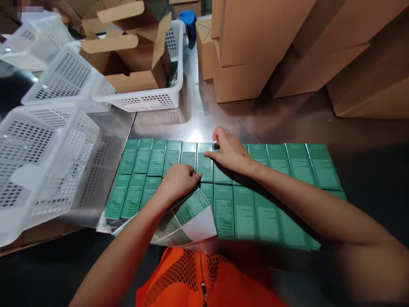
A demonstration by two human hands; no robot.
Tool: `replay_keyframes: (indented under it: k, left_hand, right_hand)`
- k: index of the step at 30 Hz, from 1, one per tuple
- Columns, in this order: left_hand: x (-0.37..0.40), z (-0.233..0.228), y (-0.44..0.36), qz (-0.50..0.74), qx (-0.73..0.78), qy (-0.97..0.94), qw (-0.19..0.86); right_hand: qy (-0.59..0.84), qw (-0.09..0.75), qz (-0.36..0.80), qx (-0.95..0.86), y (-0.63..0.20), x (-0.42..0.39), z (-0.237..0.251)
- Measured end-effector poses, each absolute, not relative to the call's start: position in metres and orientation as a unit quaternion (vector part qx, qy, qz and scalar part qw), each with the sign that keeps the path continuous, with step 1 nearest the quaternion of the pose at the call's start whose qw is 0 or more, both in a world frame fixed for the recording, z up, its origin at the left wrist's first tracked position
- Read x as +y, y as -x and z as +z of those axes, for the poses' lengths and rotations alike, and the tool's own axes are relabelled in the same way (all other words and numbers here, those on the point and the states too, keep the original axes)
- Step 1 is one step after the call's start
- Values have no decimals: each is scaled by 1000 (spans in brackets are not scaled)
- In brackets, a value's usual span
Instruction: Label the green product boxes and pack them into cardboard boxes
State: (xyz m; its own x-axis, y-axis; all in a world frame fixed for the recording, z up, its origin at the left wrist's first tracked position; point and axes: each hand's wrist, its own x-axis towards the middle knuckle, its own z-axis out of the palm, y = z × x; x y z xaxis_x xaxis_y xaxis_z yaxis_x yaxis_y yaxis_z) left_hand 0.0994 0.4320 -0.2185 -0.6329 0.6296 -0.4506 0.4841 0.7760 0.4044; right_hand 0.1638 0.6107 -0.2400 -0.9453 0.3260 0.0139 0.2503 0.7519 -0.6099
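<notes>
Two rows of green boxes (223,211) lie side by side on the metal table, with pale print on their upper faces. My left hand (180,181) is closed, thumb and forefinger pinched at the upper edge of a sheet of green and white labels (200,217). That sheet lies slanted over the front row, its near edge bent. Over the back row is my right hand (230,151), thumb apart from the curved forefinger and nothing visible between them. Its thumb tip is over a box in the middle of that row; whether it touches, I cannot tell.
White perforated baskets (41,157) stand at the left. Behind, another white basket (150,102) holds an open cardboard carton (134,81). Stacked brown cartons (252,47) rise at the back right, beside a blue object (188,21). The metal table (159,125) shows behind the boxes.
</notes>
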Motion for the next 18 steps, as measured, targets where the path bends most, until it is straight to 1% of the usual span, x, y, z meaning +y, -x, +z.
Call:
replay_keyframes:
  k: [2,5,7,10,12,16,17,18]
  left_hand:
    - [428,-216,-100,103,894,-322,294]
    - [417,-208,-107,102,902,-326,263]
    - [407,-200,-115,128,916,-308,221]
    - [391,-186,-124,196,938,-256,130]
    - [379,-178,-125,253,942,-210,60]
    - [358,-168,-122,370,920,-119,-42]
    - [355,-167,-121,393,912,-105,-57]
    - [353,-166,-122,415,902,-96,-68]
  right_hand:
    - [160,70,310,-934,-163,613,-242]
    - [165,37,310,-936,-157,614,-240]
    - [183,27,296,-937,-151,613,-237]
    - [204,12,274,-940,-148,609,-229]
    - [179,20,324,-929,-154,599,-221]
    - [104,118,531,-833,-194,557,-202]
    - [90,130,559,-814,-206,543,-197]
    - [85,141,564,-809,-218,530,-193]
